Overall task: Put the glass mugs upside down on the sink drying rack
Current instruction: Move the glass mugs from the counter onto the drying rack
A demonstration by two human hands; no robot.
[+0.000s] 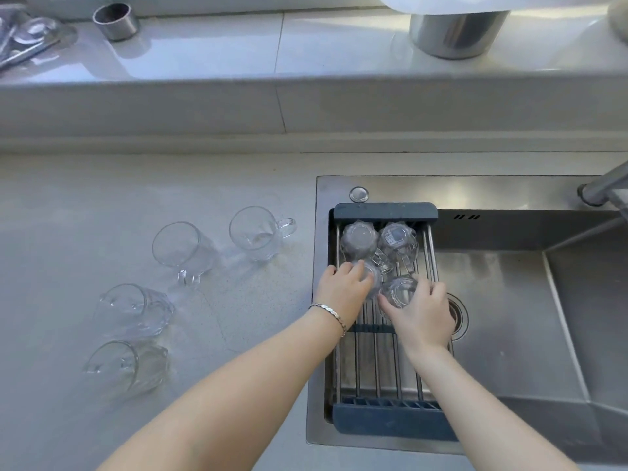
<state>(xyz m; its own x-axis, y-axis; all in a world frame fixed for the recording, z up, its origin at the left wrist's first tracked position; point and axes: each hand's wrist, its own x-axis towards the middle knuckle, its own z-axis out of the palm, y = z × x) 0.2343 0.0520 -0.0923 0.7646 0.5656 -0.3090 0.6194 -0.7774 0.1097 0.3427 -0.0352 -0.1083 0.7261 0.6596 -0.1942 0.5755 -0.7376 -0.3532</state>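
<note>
A drying rack [377, 368] of steel bars with dark blue ends spans the left part of the sink. Two glass mugs stand upside down at its far end, one on the left [358, 240] and one on the right [397, 242]. My left hand [343, 290] grips a third upside-down mug [373, 278] just in front of them. My right hand [421, 312] holds another upside-down mug [399, 291] beside it. Several more glass mugs stand on the counter to the left, among them one with its handle to the right [255, 234], one behind [181, 248] and two nearer [134, 309] [125, 365].
The steel sink [509, 317] has a drain [457, 317] just right of my right hand. A faucet [605, 185] reaches in from the far right. On the raised ledge behind stand a small metal cup [115, 21] and a large metal pot [455, 30].
</note>
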